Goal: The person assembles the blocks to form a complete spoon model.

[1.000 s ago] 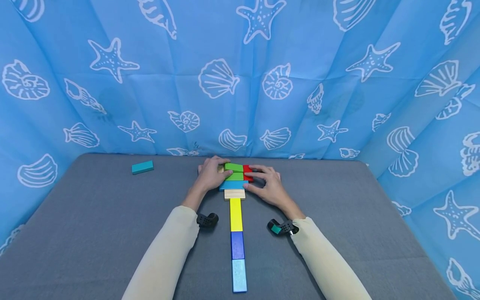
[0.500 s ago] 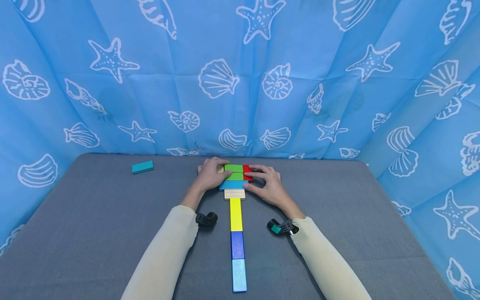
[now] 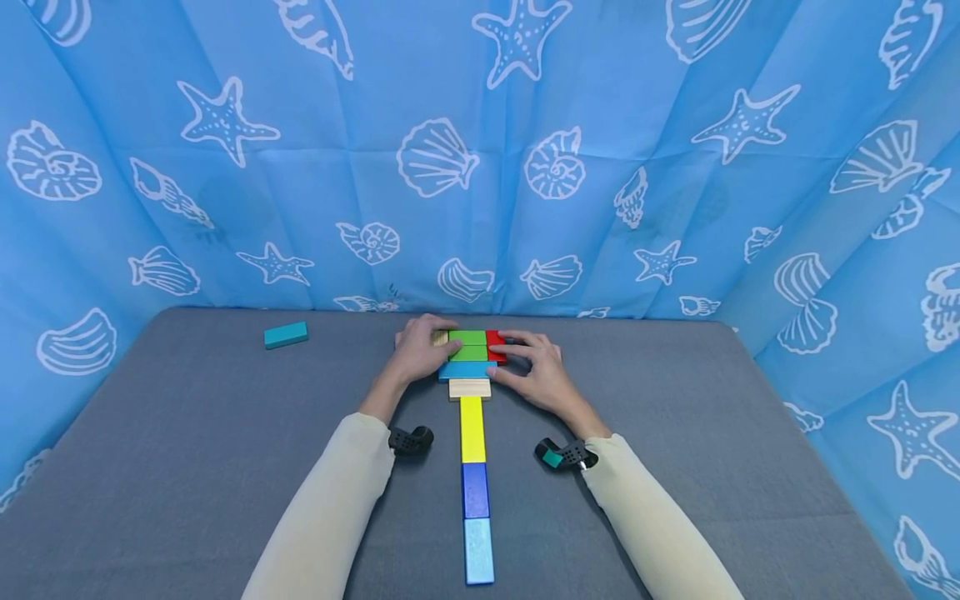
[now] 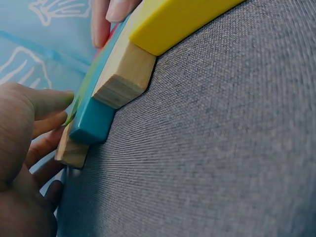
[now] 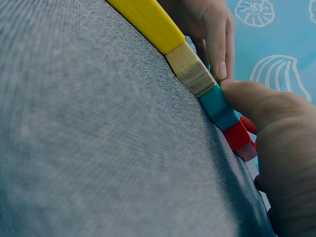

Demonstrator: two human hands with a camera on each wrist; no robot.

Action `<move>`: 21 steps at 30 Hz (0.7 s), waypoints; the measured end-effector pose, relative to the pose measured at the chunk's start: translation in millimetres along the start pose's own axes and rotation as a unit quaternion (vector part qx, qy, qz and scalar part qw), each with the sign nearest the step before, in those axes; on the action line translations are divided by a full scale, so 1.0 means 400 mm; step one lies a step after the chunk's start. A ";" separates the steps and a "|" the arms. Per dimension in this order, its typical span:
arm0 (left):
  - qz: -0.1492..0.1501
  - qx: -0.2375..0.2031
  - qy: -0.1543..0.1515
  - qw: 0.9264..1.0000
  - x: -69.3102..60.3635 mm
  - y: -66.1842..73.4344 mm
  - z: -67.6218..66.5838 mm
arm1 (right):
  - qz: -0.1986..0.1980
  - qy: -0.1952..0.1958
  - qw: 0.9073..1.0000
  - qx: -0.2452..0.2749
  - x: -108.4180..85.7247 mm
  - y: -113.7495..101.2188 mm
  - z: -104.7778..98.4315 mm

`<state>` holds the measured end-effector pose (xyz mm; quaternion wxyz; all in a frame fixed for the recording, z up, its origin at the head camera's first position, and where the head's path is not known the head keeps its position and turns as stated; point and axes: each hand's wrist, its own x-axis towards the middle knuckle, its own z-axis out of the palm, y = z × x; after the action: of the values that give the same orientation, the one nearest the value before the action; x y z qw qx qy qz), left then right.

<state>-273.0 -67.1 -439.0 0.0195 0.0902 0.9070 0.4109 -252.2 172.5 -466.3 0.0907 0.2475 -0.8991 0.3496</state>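
Note:
Flat coloured blocks lie joined on the grey table. My left hand (image 3: 420, 348) rests at the left side of the far group, its fingers by a plain wood block (image 4: 73, 149). Its thumb reaches over the nearer of two green blocks (image 3: 471, 353), which lie one behind the other. My right hand (image 3: 542, 371) is at the right side, with fingertips against the red blocks (image 3: 496, 338) and the thumb at the right end of a blue block (image 3: 467, 370). Fingers of both hands are only slightly bent. The left hand partly covers the plain wood block.
Toward me run a wood block (image 3: 469, 389), a yellow block (image 3: 472, 429), a dark blue block (image 3: 476, 492) and a light blue block (image 3: 478, 552) in line. A teal block (image 3: 286, 335) lies apart at far left. A shell-print curtain (image 3: 360, 192) hangs behind the table (image 3: 660, 483).
The farther green block, tilted a second ago, now lies level and parallel to the nearer one. Both hands stay almost where they were.

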 end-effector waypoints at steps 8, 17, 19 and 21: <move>0.014 -0.038 0.025 0.999 -0.020 -0.019 -0.022 | -0.001 0.002 1.000 -0.003 0.000 -0.004 0.000; 0.018 -0.052 0.079 0.995 -0.058 -0.068 -0.066 | 0.004 0.002 1.000 0.001 0.000 -0.001 0.002; 0.022 -0.056 0.090 0.994 -0.068 -0.079 -0.079 | 0.004 0.002 1.000 0.003 -0.001 -0.001 0.002; 0.026 -0.060 0.100 0.993 -0.077 -0.090 -0.094 | 0.004 0.003 1.000 0.003 -0.001 0.001 0.002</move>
<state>-252.0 -123.5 -442.3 -0.0760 0.0708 0.8755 0.4720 -251.8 172.2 -467.3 0.0913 0.2435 -0.8986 0.3533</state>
